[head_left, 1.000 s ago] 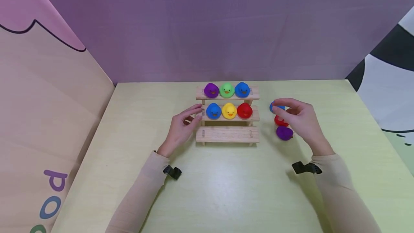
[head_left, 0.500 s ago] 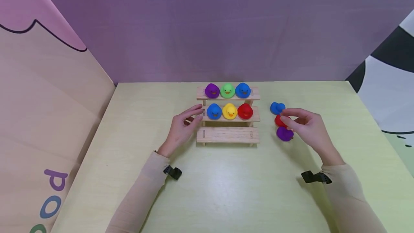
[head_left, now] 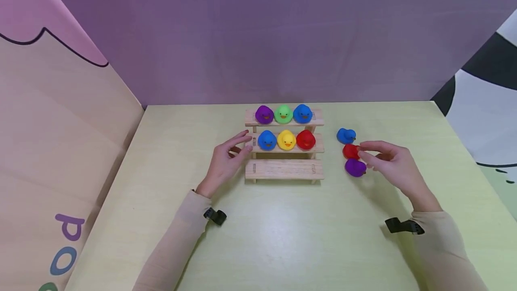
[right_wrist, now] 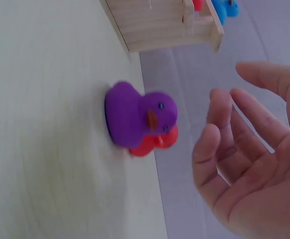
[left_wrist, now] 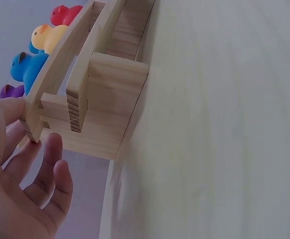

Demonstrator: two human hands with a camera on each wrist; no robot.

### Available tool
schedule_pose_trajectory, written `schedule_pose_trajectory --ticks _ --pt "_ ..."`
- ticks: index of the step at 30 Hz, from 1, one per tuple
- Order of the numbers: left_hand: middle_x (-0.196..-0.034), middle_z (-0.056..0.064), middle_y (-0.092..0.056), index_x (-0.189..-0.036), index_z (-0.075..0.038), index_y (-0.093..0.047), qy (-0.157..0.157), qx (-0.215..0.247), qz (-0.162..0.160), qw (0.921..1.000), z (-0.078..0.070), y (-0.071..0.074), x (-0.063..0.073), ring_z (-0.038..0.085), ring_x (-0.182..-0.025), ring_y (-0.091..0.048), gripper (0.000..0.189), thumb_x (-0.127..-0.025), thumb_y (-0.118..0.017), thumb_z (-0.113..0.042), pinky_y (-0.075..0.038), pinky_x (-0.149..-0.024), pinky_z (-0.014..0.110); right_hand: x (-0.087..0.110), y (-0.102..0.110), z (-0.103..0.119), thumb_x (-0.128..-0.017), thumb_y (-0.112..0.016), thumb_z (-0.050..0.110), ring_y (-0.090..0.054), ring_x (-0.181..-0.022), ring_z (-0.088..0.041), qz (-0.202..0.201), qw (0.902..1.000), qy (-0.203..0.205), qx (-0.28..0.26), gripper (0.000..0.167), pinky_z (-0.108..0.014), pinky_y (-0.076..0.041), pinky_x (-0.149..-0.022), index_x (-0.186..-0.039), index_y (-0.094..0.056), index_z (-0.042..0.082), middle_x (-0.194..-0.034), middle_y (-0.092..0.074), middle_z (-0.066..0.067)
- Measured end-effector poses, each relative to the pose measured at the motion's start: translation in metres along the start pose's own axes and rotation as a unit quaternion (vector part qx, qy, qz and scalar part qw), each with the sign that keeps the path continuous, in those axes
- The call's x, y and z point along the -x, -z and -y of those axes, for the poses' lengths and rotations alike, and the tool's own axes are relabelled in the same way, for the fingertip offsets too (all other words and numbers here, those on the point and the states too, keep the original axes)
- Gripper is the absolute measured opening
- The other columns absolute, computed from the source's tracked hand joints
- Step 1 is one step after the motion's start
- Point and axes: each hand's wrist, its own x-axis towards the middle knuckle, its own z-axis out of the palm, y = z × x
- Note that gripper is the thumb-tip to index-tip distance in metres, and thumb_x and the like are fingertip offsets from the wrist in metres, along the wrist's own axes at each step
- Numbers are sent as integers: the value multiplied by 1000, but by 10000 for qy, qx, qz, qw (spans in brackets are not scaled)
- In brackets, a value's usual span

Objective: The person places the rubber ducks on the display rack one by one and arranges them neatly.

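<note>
My left hand [head_left: 227,161] grips the left end of the middle step of a small three-step wooden rack [head_left: 284,169]. In the left wrist view, thumb and fingers pinch that step's end [left_wrist: 33,117]. On the middle step sit a blue duck [head_left: 267,140], a yellow duck [head_left: 286,140] and a red duck [head_left: 305,140]. My right hand [head_left: 393,165] hovers beside a red duck [head_left: 350,152] and a purple duck [head_left: 355,168] on the table, its fingers loosely bent. Between the right fingers and the purple duck [right_wrist: 130,114] there is a gap in the right wrist view.
The top step bears a purple duck [head_left: 264,115], a green duck [head_left: 283,114] and a blue duck [head_left: 303,114]. Another blue duck [head_left: 346,136] stands on the table behind the red one. A purple backdrop [head_left: 258,35] rises behind the table [head_left: 258,237].
My right hand has drawn back toward the near right, from above the blue duck on the table to beside the red and purple ones. The left hand has kept its place on the rack.
</note>
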Motion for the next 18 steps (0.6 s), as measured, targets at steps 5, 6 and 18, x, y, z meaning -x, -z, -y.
schedule_pose_trajectory --ticks 5,6,18 --pt "-156 -4 -60 -138 -15 -73 87 -26 66 9999 0 1 -1 22 -91 -67 36 -105 -71 -26 -54 -72 24 -1 5 -6 -103 -72 37 -74 -89 -12 547 9979 -275 192 49 -27 -56 -78 -143 -65 9 -120 -72 21" --pt "-156 -4 -60 -139 -16 -73 107 -19 74 9999 0 1 -1 22 -91 -66 36 -104 -71 -27 -53 -71 24 -1 6 -7 -103 -72 38 -74 -91 -12 714 9965 -345 263 51 -28 -55 -79 -144 -65 9 -127 -73 13" --pt "-157 -4 -60 -139 -16 -72 128 46 97 9999 1 2 0 23 -91 -66 36 -105 -71 -27 -54 -73 24 -5 8 -11 -103 -71 26 -74 -103 -16 1471 9863 -450 592 49 -28 -55 -85 -148 -62 10 -145 -65 -18"
